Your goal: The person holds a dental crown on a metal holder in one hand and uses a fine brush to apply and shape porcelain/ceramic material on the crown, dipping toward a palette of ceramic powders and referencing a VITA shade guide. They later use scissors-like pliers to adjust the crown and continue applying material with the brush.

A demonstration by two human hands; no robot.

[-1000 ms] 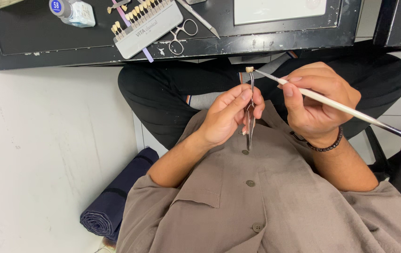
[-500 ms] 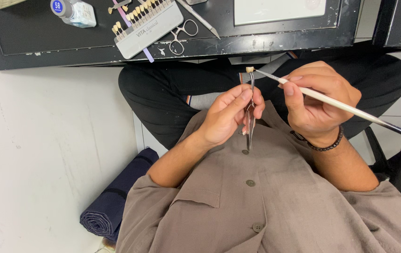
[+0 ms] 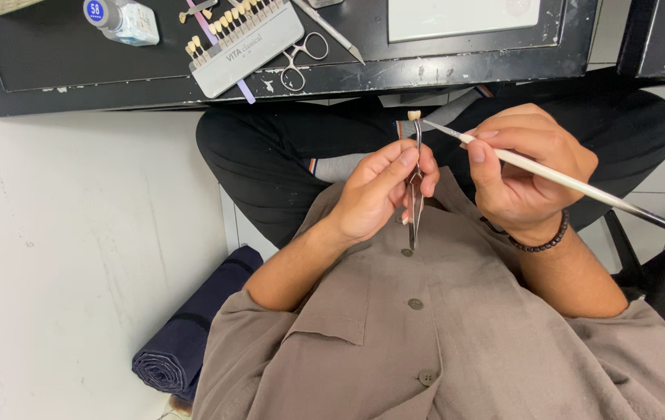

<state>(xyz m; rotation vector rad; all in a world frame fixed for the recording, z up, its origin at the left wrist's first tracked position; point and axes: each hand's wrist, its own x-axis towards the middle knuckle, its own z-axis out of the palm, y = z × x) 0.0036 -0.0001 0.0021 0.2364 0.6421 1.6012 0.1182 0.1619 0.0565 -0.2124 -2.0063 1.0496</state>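
No change from the earlier frames. Your left hand point(image 3: 379, 190) pinches metal tweezers point(image 3: 415, 183) upright, a small tooth crown point(image 3: 414, 115) at their tip. Your right hand point(image 3: 527, 171) grips a thin white brush point(image 3: 581, 185), bristles touching the crown; crown detail is too small to make out. On the bench point(image 3: 457, 66): grey shade guide point(image 3: 243, 35), scissors point(image 3: 301, 58), blue-capped bottle point(image 3: 118, 17), all partly cut off.

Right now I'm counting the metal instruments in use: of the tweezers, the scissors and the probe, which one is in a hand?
The tweezers, pinched upright in the left hand and gripping a small tooth. The scissors and probe lie on the black bench.
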